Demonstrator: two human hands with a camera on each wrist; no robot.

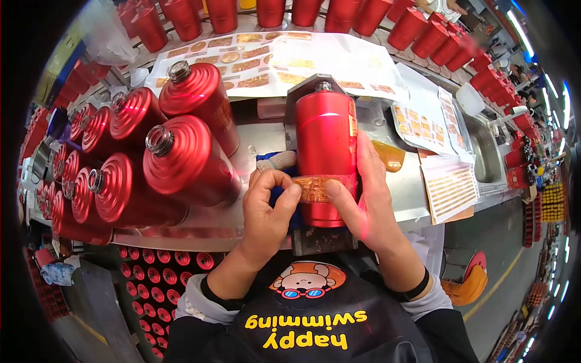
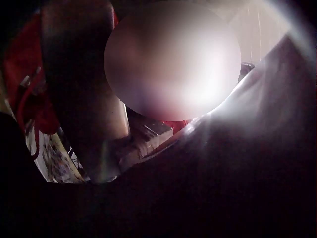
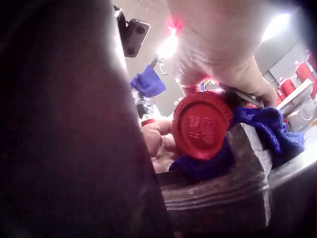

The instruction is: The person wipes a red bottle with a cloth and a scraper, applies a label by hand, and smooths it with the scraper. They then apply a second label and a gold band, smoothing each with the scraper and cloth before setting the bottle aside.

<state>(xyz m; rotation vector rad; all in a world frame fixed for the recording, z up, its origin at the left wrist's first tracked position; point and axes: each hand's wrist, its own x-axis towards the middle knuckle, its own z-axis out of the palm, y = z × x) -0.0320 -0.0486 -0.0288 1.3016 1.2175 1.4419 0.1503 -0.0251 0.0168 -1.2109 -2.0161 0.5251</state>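
A red metallic bottle [image 1: 325,136] with a clear glass neck lies in a dark cradle [image 1: 304,91] in front of the person. Around its lower part runs a gold embossed label strip [image 1: 313,189]. My left hand [image 1: 267,202] pinches the strip's left end between thumb and forefinger. My right hand [image 1: 376,202] presses the strip with its thumb, its other fingers stretched along the bottle's right side. Beside the left fingers shows a beige knitted piece [image 1: 277,161]. In the right wrist view the round bottle base [image 3: 202,126] rests over a blue cloth [image 3: 210,163]. The left wrist view is mostly dark and blurred.
Several red bottles [image 1: 187,154] stand close together on the left of the metal table [image 1: 257,142]. Sheets of gold labels [image 1: 242,66] lie behind the cradle, with more label sheets [image 1: 449,184] at right. A sink [image 1: 486,151] is beyond them. Rows of red bottles [image 1: 224,15] line the back.
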